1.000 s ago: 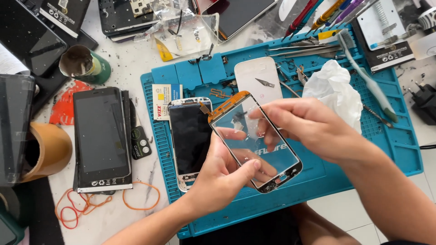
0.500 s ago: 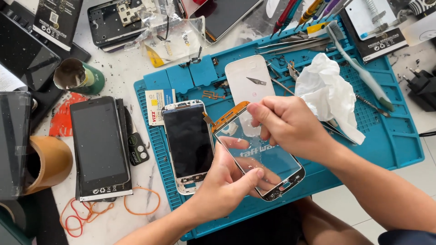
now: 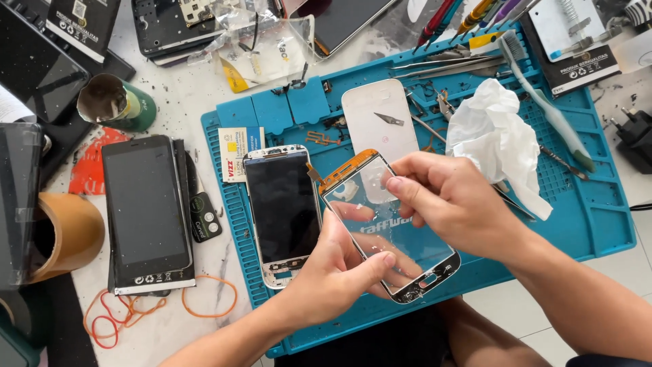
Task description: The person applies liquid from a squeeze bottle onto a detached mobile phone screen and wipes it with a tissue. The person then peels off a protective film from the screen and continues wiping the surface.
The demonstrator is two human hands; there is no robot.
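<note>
**Clear glass panel held over the blue mat**

Here both hands grip a thin, transparent glass panel (image 3: 390, 228) with rounded corners, an orange strip along its top edge and a dark band at the bottom. The left hand (image 3: 336, 272) cradles it from below, fingers showing through the glass and the thumb pressed on its lower face. The right hand (image 3: 451, 204) pinches the upper right part, fingertips curled onto the surface. The panel is tilted and held above a ribbed blue work mat (image 3: 584, 217).

Just left of the panel, a phone body (image 3: 284, 211) with a glossy black screen and a metal rim lies flat on the mat. Behind it rests a smooth white back cover (image 3: 377, 122). A crumpled white tissue (image 3: 499, 143) sits beside the right hand. Off the mat, a larger black phone (image 3: 146, 207) lies on the marbled tabletop, with thin orange rubber bands (image 3: 136, 312) below it.
</note>
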